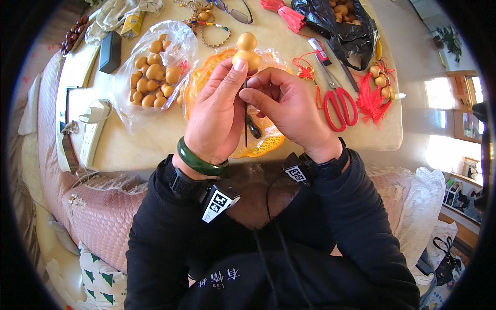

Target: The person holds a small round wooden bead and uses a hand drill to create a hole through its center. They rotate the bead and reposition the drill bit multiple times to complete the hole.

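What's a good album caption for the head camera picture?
Left hand holding a bottle gourd, right hand at a thin dark rod, above an orange mesh basket.

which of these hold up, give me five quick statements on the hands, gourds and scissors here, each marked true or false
1. The left hand holds a tan gourd. True.

2. The right hand grips the scissors. False: the scissors lie on the table, while the right fingertips are at a thin dark strand below the gourd.

3. A green bangle circles the left wrist. True.

4. The clear plastic bag of gourds lies to the right of both hands. False: it lies to their left.

5. The scissors have red handles. True.
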Available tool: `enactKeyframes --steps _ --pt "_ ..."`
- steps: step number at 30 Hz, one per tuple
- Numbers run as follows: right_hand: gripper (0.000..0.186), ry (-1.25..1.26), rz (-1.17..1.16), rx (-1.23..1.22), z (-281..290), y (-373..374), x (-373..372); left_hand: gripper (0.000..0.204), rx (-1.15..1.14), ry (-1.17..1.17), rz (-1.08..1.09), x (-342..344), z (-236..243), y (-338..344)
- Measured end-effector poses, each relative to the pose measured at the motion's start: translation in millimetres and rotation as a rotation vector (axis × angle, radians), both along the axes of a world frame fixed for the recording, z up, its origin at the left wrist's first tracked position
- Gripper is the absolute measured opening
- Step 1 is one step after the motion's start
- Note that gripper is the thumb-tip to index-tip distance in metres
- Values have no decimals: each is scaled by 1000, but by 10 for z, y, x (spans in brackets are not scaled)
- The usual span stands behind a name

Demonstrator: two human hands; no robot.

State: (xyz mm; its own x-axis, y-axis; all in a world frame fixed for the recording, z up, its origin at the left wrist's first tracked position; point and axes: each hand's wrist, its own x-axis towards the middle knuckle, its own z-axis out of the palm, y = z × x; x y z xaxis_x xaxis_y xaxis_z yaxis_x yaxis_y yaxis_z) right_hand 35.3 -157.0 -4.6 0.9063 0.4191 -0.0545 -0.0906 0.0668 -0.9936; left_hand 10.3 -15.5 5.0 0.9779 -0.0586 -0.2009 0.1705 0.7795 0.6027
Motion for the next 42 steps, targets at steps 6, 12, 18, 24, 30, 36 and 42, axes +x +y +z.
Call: enactKeyframes --steps 6,12,18,24,30,36,42 --pt "10 -22 -32 49 -8 97 20 24 51 70 10 48 -4 14" --pt "18 196 137 163 93 52 18 33 -19 13 8 108 20 13" --pt "21 266 191 159 145 115 -67 35 -13 -43 71 87 -103 125" --pt "20 206 129 112 93 180 -157 42 -124 36 94 134 -180 257" --pt "20 220 122 53 59 158 -95 53 -167 99 -49 58 -146 139" --pt "21 184 88 45 47 180 -130 56 -179 120 -65 37 -101 124" --pt "20 189 73 76 35 170 -123 57 -153 117 -35 31 -85 83"
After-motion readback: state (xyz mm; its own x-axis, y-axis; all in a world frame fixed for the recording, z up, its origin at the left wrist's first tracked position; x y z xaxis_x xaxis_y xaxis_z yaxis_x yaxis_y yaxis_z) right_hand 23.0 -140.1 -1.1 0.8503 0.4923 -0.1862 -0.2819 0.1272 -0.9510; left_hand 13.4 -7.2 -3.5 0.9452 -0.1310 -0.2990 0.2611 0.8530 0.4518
